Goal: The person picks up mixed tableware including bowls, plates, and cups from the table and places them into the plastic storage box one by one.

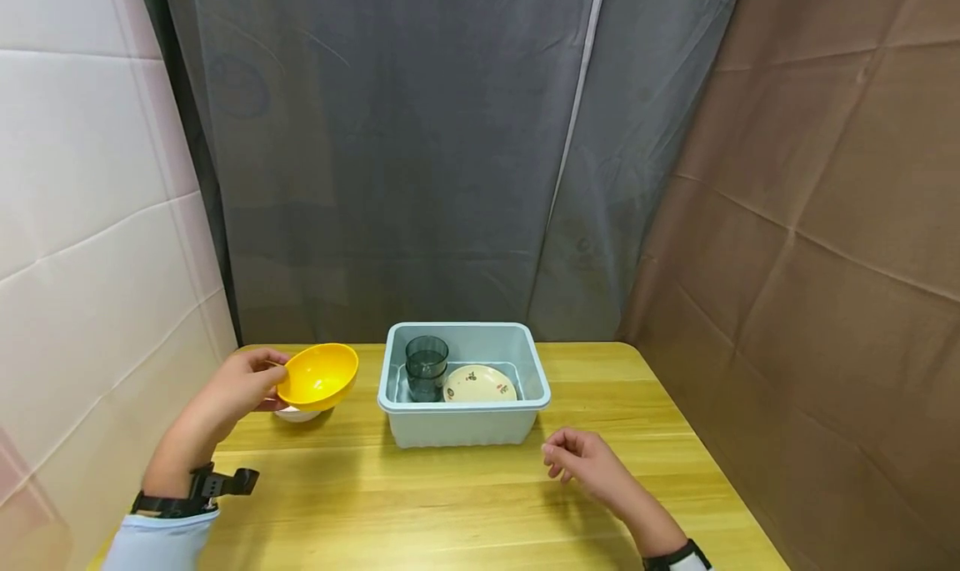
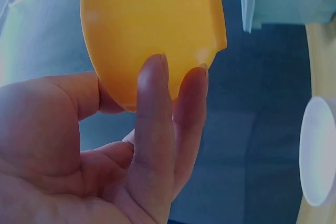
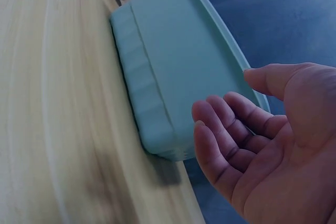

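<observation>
A yellow bowl [image 1: 319,378] is pinched at its left rim by my left hand [image 1: 243,385], thumb inside and fingers against the outside. It tilts so that its inner face turns toward the head camera. Under it a white bowl [image 1: 297,415] stands on the table, partly covered in the head view; the left wrist view shows this white bowl [image 2: 317,151] apart from the yellow one. My right hand [image 1: 588,463] hovers in front of the right corner of a light blue plastic basin [image 1: 465,428], fingers loosely curled, holding nothing.
Inside the basin are two stacked dark glass cups [image 1: 427,367] at the left and a cream plate [image 1: 480,384] with small printed motifs. The wooden table [image 1: 420,504] ends at a grey curtain [image 1: 405,154] behind, with cloth walls on both sides.
</observation>
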Demonstrator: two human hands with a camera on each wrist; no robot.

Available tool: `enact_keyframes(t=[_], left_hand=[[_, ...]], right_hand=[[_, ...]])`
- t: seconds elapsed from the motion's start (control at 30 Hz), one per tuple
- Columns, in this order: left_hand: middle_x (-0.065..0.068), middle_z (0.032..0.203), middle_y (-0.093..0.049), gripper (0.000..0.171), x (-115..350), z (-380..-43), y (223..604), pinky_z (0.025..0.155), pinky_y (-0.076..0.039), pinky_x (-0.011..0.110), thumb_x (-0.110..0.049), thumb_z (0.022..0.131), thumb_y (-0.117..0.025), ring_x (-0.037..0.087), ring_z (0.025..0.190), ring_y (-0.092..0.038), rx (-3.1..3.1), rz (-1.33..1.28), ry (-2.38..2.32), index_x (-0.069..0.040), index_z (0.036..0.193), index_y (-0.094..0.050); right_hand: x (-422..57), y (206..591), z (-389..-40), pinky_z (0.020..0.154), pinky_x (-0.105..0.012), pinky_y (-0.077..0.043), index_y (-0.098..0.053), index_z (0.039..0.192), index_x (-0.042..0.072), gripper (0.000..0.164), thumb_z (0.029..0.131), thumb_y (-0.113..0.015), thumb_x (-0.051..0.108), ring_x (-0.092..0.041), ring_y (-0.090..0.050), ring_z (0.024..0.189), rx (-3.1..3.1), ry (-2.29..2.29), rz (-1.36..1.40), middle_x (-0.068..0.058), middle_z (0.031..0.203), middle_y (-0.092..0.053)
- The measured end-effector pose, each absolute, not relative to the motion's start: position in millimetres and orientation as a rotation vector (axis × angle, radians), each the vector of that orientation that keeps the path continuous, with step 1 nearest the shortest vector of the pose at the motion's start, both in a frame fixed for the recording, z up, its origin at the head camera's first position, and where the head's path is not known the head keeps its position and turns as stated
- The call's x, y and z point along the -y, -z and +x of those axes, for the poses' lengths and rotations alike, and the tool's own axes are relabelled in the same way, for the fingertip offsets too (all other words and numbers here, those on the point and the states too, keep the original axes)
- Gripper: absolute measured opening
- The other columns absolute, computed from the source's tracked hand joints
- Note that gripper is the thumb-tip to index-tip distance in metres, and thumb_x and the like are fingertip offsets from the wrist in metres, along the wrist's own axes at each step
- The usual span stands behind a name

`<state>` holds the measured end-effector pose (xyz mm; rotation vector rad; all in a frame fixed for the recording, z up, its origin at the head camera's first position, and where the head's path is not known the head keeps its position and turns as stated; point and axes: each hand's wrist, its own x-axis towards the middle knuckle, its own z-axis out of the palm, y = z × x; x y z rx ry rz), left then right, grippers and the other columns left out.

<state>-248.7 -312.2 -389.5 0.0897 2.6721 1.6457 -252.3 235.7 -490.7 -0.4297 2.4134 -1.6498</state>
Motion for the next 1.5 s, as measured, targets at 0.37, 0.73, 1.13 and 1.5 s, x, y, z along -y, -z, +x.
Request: enact_keyframes(t=[0.37,0.73,1.13,1.5], left_hand=[[0.022,0.12,-0.066,0.036,277,-241,387,0.084,-0.068,0.044,-0.008,0.109,-0.059,0.027,0.093,-0.071,-2.654,0.124,-1.613,0.012,0.139,-0.056],[0.018,0.112,-0.066,0.031,232,-239,391,0.075,-0.069,0.043,-0.004,0.101,-0.065,0.027,0.088,-0.071,-2.631,0.202,-1.613,0.008,0.131,-0.063],[0.014,0.105,-0.065,0.025,184,-241,397,0.071,-0.069,0.044,-0.003,0.098,-0.069,0.026,0.085,-0.07,-2.56,0.273,-1.642,0.001,0.123,-0.069],[0.013,0.1,-0.064,0.017,145,-240,414,0.068,-0.068,0.04,-0.002,0.1,-0.071,0.025,0.081,-0.07,-2.508,0.358,-1.613,-0.001,0.117,-0.07]], right_hand=[[-229,469,-254,0.074,-0.037,-0.064,-0.069,0.113,-0.003,0.024,0.111,-0.069,0.022,-0.027,-0.073,0.089,-2.45,1.598,-0.53,-0.014,0.099,-0.072],[-212,442,-252,0.076,-0.039,-0.063,-0.068,0.118,-0.003,0.024,0.113,-0.066,0.02,-0.027,-0.071,0.092,-2.415,1.629,-0.499,-0.007,0.099,-0.072],[-190,425,-251,0.08,-0.041,-0.063,-0.069,0.116,0.001,0.023,0.113,-0.067,0.024,-0.03,-0.072,0.094,-2.388,1.595,-0.555,-0.007,0.099,-0.071],[-174,422,-250,0.079,-0.041,-0.064,-0.07,0.116,0.0,0.026,0.112,-0.067,0.025,-0.028,-0.072,0.091,-2.379,1.551,-0.58,-0.013,0.103,-0.073]])
